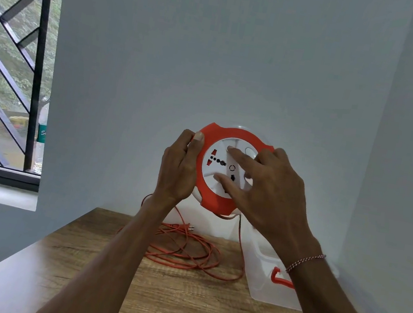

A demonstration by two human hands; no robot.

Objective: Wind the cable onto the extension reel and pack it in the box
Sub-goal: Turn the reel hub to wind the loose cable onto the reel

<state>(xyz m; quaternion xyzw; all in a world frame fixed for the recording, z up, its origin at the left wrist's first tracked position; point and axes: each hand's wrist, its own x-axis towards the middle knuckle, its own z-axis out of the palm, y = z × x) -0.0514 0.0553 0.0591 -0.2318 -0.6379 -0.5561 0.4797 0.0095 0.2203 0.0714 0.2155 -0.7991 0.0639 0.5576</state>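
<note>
I hold an orange and white extension reel [216, 196] up in front of me, above the table, its socket face toward me. My left hand [179, 168] grips its left rim, thumb over the orange edge. My right hand [270, 190] lies on the white centre disc with fingers spread and fingertips touching it. An orange cable [185, 250] hangs from the reel's bottom and lies in loose loops on the wooden table [176, 308], its plug [186, 226] at the far edge. A clear plastic box [265, 279] with a red latch stands at the right.
A grey wall rises directly behind the table and another closes in on the right. At the left is a barred window [12, 58] with a plastic bottle [41, 135] on its sill.
</note>
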